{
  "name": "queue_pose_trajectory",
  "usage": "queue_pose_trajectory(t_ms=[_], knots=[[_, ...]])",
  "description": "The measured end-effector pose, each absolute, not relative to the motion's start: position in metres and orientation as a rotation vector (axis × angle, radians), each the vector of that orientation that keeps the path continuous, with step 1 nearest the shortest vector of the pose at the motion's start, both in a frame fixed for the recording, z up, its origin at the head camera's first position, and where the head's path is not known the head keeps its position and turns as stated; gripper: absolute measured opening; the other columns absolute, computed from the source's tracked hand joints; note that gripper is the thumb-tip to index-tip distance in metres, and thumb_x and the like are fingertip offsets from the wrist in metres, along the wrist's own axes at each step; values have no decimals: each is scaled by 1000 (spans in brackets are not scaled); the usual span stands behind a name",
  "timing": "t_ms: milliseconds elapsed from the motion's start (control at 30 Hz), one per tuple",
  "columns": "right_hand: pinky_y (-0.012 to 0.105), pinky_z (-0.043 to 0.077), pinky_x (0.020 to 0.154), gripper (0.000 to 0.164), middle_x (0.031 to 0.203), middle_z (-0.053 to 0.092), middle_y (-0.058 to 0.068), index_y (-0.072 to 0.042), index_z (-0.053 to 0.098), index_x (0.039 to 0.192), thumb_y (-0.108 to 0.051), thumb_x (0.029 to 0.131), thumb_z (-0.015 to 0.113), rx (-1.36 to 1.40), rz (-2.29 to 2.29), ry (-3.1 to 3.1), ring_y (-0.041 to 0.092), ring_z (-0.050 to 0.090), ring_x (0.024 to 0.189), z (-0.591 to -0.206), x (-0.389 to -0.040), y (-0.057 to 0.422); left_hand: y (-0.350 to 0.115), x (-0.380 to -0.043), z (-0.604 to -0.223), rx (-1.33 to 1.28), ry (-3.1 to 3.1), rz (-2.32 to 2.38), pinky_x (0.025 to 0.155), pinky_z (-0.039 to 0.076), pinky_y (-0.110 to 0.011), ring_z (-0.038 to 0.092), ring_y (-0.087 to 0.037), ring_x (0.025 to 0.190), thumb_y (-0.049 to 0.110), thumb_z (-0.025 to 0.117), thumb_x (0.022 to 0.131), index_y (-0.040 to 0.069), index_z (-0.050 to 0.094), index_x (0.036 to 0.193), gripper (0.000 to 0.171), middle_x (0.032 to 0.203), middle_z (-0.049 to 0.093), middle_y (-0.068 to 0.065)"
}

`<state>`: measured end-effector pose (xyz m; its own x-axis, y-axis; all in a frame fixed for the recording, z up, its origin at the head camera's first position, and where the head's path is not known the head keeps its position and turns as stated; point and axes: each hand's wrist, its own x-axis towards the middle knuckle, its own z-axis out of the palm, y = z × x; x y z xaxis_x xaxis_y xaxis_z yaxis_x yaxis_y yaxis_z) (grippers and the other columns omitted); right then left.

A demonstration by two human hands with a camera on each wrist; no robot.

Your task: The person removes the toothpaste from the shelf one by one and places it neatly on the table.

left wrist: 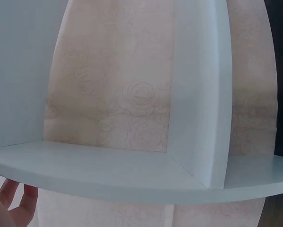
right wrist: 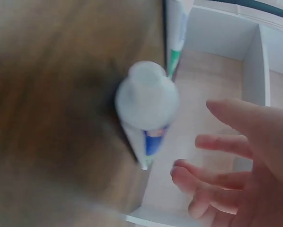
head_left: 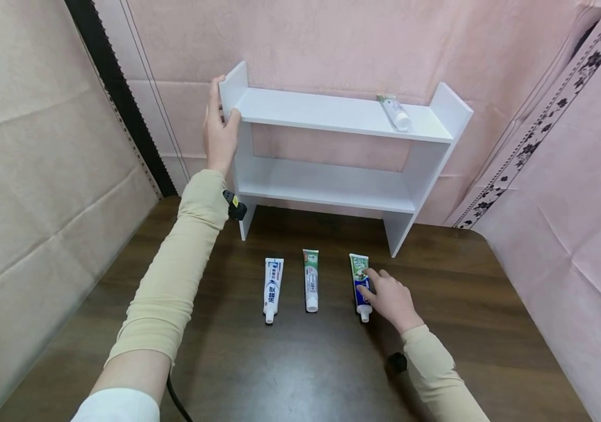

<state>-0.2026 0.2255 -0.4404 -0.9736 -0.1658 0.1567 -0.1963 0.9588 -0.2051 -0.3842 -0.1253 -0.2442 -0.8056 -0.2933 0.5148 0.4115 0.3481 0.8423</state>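
Observation:
My left hand (head_left: 218,132) grips the upper left side panel of a white two-tier shelf (head_left: 326,184); in the left wrist view its curled fingers (left wrist: 25,208) lie outside the panel. Over the right end of the row, my right hand (head_left: 391,296) hovers at a green and blue toothpaste tube (head_left: 360,266). In the right wrist view its fingers are spread apart from that tube's white cap (right wrist: 147,101). To the left lie a green and white toothpaste tube (head_left: 311,281) and a white and blue one (head_left: 272,285). Another toothpaste tube (head_left: 395,112) rests on the upper tier's right side.
The shelf stands at the back of a dark brown wooden table (head_left: 289,369). Pink patterned cloth (head_left: 332,47) hangs behind it, with more cloth at both sides. A black cable (head_left: 176,398) runs below my left forearm.

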Motion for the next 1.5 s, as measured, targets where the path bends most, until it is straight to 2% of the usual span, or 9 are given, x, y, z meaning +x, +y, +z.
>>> queue_pose_trajectory(t_ms=[100, 300, 567, 800, 967, 1300, 1500], knots=[[38, 46, 49, 43, 97, 63, 18, -7, 61, 125, -31, 90, 66, 272, 370, -2925, 22, 55, 60, -432, -206, 227, -124, -383, -245, -94, -2006, -1505, 84, 41, -27, 46, -7, 107, 23, 42, 94, 55, 27, 144, 61, 139, 47, 4], [39, 46, 51, 39, 99, 61, 17, -8, 59, 127, -28, 93, 62, 262, 423, -2847, 23, 55, 65, -400, -214, 230, -123, -383, -245, -99, -1992, -1507, 88, 39, -27, 44, -6, 112, 23, 41, 95, 53, 26, 145, 61, 145, 43, 7], [51, 50, 63, 42, 113, 60, 20, -11, 54, 133, -29, 95, 57, 235, 414, -2671, 37, 61, 83, -335, -231, 233, -123, -383, -244, -126, -1974, -1505, 91, 36, -26, 43, -8, 117, 21, 39, 96, 49, 25, 148, 61, 151, 38, 13], [50, 48, 62, 40, 110, 60, 20, -8, 55, 132, -23, 94, 58, 274, 393, -2510, 35, 59, 79, -275, -237, 229, -122, -382, -243, -123, -1981, -1513, 91, 37, -27, 43, -8, 118, 21, 39, 96, 51, 25, 147, 61, 151, 38, 13], [51, 47, 62, 43, 115, 57, 19, -11, 53, 135, -24, 95, 57, 258, 374, -2492, 35, 56, 86, -242, -241, 225, -123, -381, -243, -122, -1981, -1511, 91, 37, -27, 43, -8, 118, 21, 40, 96, 51, 26, 147, 61, 150, 39, 11], [55, 44, 76, 55, 129, 45, 24, -15, 38, 147, -25, 95, 53, 229, 347, -2536, 38, 47, 106, -203, -268, 221, -121, -380, -245, -93, -1996, -1513, 87, 38, -28, 43, -8, 113, 22, 41, 96, 55, 27, 144, 60, 148, 41, 8], [57, 39, 88, 56, 130, 43, 25, -13, 37, 148, -27, 95, 52, 221, 372, -2549, 41, 43, 116, -192, -288, 217, -123, -380, -245, -95, -2004, -1519, 86, 39, -29, 44, -10, 114, 22, 41, 97, 57, 26, 144, 60, 150, 39, 7]])
